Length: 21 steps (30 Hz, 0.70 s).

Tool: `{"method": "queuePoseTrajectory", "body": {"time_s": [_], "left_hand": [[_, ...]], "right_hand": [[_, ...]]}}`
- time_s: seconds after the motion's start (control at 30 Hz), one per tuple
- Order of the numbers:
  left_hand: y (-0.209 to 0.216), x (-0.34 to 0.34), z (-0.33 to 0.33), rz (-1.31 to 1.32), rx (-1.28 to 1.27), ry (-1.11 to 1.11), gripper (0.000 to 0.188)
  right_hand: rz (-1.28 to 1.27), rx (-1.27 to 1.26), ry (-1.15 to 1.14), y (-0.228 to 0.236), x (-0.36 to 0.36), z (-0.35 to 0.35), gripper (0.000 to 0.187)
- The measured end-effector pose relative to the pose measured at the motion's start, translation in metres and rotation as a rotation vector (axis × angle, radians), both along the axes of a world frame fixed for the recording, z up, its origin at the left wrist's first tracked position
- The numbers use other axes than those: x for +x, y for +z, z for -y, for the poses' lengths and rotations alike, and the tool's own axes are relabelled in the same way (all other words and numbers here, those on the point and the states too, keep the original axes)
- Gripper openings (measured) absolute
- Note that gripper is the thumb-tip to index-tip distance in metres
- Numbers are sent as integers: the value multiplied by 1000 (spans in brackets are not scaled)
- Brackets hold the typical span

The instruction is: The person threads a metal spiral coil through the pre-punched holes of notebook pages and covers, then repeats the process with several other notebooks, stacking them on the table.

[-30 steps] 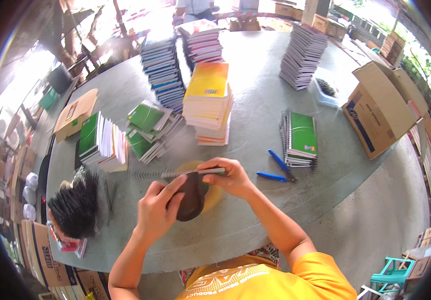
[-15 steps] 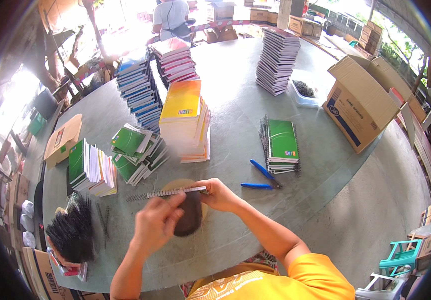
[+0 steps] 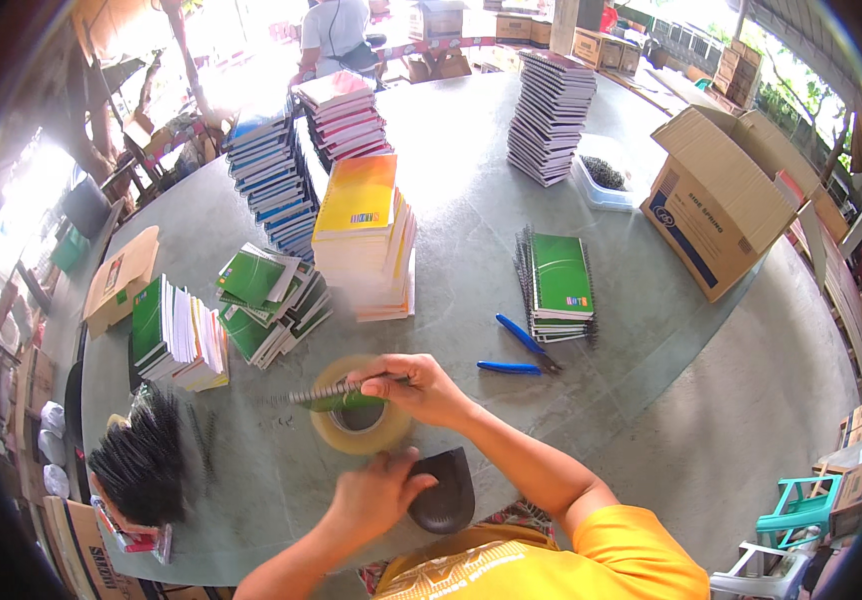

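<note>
Near tape (image 3: 361,442), right hand (image 3: 426,391) pinches notebook (image 3: 339,402); curled left hand (image 3: 373,494) touches dark pad (image 3: 448,494).

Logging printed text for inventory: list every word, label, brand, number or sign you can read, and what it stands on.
Wording not copied; print stands on:
Open cardboard box: dark, readable print.
Right-side green notebook: small coloured label.
Yellow notebook: similar small label.
Orange shirt: pale lettering, too blurred.
Lower-left carton: dark print, unclear.
Held green notebook: none readable.
Distant boxes: too small.
</note>
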<state>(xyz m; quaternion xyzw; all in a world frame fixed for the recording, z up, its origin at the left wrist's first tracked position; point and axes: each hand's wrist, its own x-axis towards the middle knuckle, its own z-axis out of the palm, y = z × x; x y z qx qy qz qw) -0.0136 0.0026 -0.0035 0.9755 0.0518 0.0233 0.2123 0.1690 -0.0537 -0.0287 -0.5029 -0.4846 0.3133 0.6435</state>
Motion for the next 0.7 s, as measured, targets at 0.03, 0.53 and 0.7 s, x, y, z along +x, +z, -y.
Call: {"method": "queuePoseTrajectory", "body": {"time_s": [0.03, 0.53, 0.7], "left_hand": [[7, 3, -7, 14, 47, -4, 36], [47, 40, -58, 429, 293, 166, 23], [48, 48, -54, 437, 204, 170, 22]], "right_hand": [[14, 7, -36, 5, -2, 1, 33], [-132, 148, -92, 9, -16, 5, 24], [-304, 4, -103, -2, -6, 12, 25]]}}
